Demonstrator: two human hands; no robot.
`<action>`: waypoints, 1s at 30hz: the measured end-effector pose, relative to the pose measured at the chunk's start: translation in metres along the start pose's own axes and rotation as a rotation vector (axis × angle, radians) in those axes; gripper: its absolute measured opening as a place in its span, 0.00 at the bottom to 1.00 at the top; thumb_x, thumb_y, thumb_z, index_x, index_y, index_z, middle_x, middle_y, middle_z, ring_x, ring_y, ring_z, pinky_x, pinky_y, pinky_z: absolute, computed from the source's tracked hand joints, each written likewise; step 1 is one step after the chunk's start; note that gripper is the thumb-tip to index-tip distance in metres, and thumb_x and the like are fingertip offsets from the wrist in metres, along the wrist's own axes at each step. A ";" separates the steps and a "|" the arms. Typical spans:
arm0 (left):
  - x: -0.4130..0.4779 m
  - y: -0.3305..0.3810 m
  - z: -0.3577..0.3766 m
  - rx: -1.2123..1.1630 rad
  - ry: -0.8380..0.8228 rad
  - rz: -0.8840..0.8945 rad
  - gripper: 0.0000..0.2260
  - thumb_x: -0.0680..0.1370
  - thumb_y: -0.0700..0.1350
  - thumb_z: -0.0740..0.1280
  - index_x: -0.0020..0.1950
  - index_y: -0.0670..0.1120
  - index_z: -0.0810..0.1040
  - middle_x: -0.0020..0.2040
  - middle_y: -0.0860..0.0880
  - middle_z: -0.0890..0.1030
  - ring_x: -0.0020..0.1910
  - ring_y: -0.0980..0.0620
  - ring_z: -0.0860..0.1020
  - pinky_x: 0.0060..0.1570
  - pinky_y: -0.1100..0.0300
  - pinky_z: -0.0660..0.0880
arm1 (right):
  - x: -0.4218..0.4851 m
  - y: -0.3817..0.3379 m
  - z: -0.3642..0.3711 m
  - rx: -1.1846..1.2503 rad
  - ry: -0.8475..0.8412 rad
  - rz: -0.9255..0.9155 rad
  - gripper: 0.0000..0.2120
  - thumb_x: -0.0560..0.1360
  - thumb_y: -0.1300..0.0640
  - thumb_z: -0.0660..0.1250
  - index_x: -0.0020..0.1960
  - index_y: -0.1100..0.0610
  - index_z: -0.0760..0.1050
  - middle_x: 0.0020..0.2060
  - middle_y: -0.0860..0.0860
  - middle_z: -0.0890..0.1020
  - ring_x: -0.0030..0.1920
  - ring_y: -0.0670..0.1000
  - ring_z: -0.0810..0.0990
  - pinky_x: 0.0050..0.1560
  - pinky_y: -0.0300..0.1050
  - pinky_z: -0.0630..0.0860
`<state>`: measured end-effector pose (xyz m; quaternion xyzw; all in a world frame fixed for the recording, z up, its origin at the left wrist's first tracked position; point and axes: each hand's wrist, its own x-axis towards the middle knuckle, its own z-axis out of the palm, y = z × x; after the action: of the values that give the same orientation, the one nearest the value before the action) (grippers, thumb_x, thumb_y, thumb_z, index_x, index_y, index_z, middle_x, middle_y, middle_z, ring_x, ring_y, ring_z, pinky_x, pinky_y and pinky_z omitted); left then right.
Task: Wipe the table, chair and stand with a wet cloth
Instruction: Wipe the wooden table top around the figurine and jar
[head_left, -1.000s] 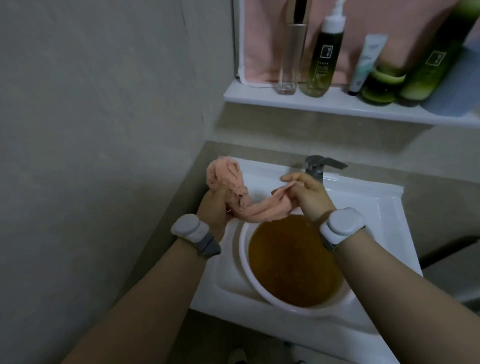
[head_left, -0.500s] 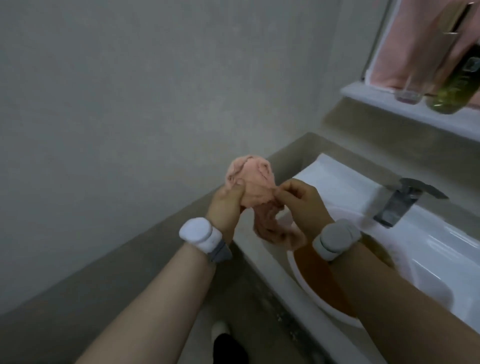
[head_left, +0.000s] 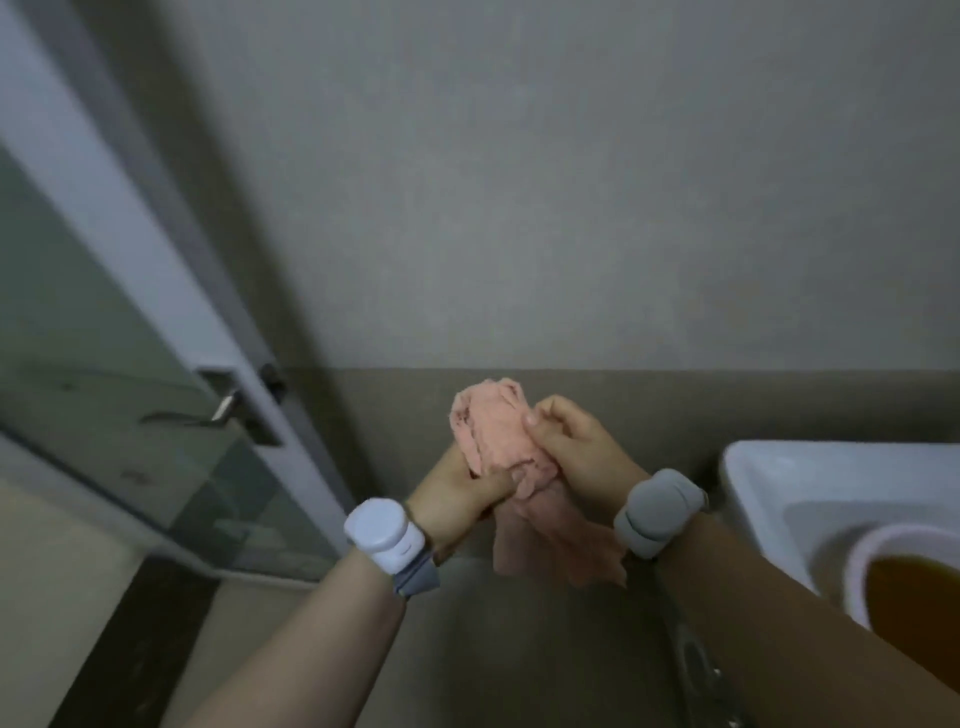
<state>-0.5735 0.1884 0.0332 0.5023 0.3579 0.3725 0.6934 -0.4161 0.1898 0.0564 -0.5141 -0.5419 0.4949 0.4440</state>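
Observation:
A bunched pink cloth (head_left: 498, 441) is held up in front of me, away from the sink, with its loose end hanging down between my wrists. My left hand (head_left: 457, 488) grips the cloth from below, thumb across its lower part. My right hand (head_left: 576, 447) grips it from the right side, fingers curled over the top of the bundle. Both wrists wear grey-white bands. No table, chair or stand is in view.
A white sink (head_left: 779, 478) sits at the right edge with a white basin (head_left: 862, 551) of brown water in it. A glass door with a metal handle (head_left: 223, 408) and white frame stands at the left. A grey wall is ahead, floor below.
My view and both hands swung left, away from the sink and basin toward the door. The cloth came along with both hands gripping it, bunched tighter than before.

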 end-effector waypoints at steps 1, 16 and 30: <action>-0.019 0.001 -0.031 0.043 0.086 0.008 0.26 0.68 0.39 0.71 0.65 0.38 0.71 0.58 0.41 0.80 0.58 0.45 0.78 0.59 0.51 0.75 | 0.008 0.001 0.028 -0.048 -0.069 -0.003 0.10 0.79 0.61 0.61 0.38 0.57 0.68 0.26 0.49 0.70 0.27 0.43 0.67 0.30 0.36 0.66; -0.265 0.023 -0.348 -0.328 1.061 0.073 0.09 0.80 0.40 0.60 0.56 0.39 0.77 0.53 0.37 0.81 0.53 0.40 0.77 0.61 0.41 0.70 | 0.046 -0.025 0.447 0.115 -0.597 0.365 0.09 0.81 0.54 0.57 0.44 0.54 0.71 0.33 0.51 0.73 0.29 0.45 0.70 0.32 0.39 0.66; -0.301 0.061 -0.479 -0.090 1.591 0.093 0.10 0.80 0.41 0.60 0.38 0.46 0.69 0.27 0.50 0.70 0.23 0.57 0.68 0.20 0.70 0.63 | 0.112 -0.024 0.645 -0.155 -0.604 -0.077 0.05 0.75 0.59 0.65 0.51 0.55 0.74 0.41 0.52 0.77 0.39 0.50 0.75 0.39 0.40 0.71</action>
<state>-1.1407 0.1440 0.0142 0.0715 0.7087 0.6620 0.2332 -1.0665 0.2507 0.0022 -0.3550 -0.7046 0.5653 0.2408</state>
